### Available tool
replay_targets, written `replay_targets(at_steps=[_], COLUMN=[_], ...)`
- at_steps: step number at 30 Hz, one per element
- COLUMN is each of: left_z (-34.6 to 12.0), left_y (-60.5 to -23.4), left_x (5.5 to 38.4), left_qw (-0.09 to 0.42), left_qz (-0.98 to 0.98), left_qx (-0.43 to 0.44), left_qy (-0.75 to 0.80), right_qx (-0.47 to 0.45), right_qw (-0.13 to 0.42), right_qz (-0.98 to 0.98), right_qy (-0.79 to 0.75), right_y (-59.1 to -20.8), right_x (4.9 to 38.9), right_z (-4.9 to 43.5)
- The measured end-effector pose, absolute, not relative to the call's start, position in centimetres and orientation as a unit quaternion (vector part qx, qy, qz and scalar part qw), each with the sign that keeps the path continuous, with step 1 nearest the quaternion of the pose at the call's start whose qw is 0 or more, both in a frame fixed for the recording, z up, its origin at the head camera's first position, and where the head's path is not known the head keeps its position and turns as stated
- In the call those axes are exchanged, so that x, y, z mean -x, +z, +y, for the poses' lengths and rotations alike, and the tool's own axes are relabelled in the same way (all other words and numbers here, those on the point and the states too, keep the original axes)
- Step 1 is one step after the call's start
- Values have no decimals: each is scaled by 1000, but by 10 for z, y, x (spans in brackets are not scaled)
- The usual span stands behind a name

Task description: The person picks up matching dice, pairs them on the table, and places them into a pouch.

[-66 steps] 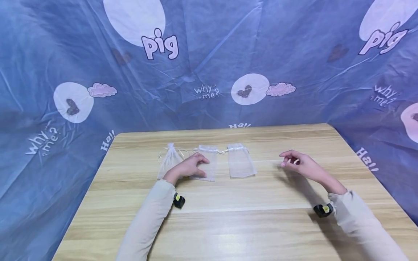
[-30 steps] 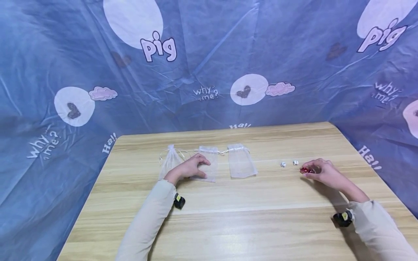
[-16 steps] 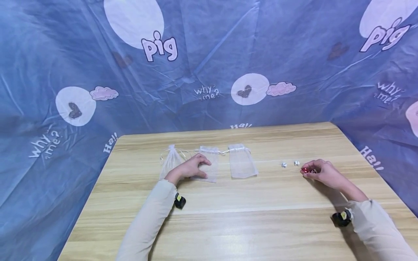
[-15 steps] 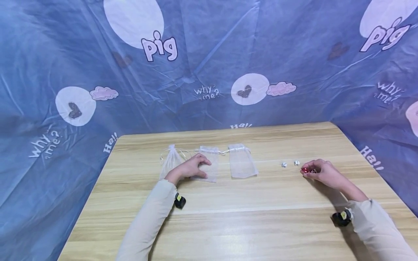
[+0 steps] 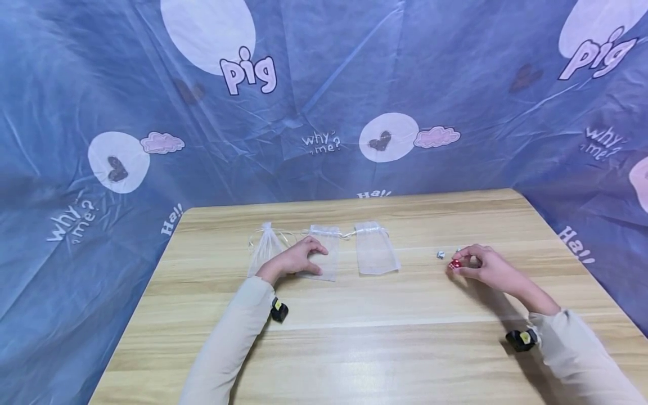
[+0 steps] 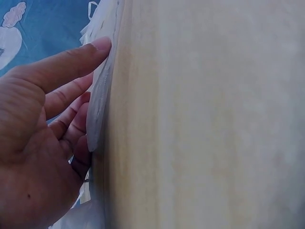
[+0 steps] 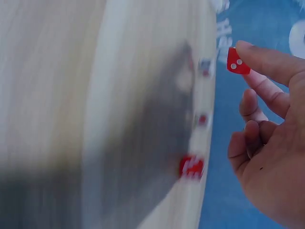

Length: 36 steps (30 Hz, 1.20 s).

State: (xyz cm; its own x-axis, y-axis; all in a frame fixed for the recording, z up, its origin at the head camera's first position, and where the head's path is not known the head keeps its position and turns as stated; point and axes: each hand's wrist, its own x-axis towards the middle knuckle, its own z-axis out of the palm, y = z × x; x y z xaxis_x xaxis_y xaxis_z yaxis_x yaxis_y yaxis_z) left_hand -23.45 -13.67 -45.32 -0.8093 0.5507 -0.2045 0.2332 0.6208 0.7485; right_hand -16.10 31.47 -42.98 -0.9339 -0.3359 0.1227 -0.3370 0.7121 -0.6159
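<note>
My right hand [image 5: 488, 271] pinches a red die [image 5: 455, 264] between thumb and index finger, just above the table. In the right wrist view this die [image 7: 238, 61] shows two white pips, while a second red die [image 7: 192, 167] lies blurred on the table. Two white dice lie near the hand: one die [image 5: 441, 255] to its left, the other die [image 5: 458, 250] partly hidden behind the fingers. My left hand [image 5: 295, 259] rests on the middle white mesh drawstring bag [image 5: 329, 264], its fingers loosely bent; in the left wrist view its thumb and fingers touch the bag [image 6: 99, 107].
Another mesh bag [image 5: 376, 250] lies flat right of the middle one. A third bag [image 5: 264, 247], gathered at its neck, lies at the left, partly behind the left wrist. The wooden table [image 5: 344, 349] ends at a blue printed cloth [image 5: 314, 174] at the back.
The right hand went right and down to the red dice, uncovering two white dice. It has since lifted one red die and shifted left. The left hand stays on the middle bag.
</note>
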Motion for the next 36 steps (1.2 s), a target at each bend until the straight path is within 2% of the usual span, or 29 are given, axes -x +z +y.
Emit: replay_targets(at_steps=[6,15,28,36], left_z=[-135,-133,-130,-129], left_y=[-452,-453,-452,-453], left_x=[233,234,231,229], left_qw=[204,184,174,162], left_qz=[882,895,908,915], left_qx=[-227,-240,-232,-228], left_qy=[358,327,303,291], right_qx=[-189,-256,-384,-418], right_qw=[-67,-124,-134,-134], right_qz=[-906,-874,-852,-848], right_qy=[374,394,330,297], right_y=[-420,-422,-434,-443], right_x=[157,150,142,139], right_z=[278,216,142,115])
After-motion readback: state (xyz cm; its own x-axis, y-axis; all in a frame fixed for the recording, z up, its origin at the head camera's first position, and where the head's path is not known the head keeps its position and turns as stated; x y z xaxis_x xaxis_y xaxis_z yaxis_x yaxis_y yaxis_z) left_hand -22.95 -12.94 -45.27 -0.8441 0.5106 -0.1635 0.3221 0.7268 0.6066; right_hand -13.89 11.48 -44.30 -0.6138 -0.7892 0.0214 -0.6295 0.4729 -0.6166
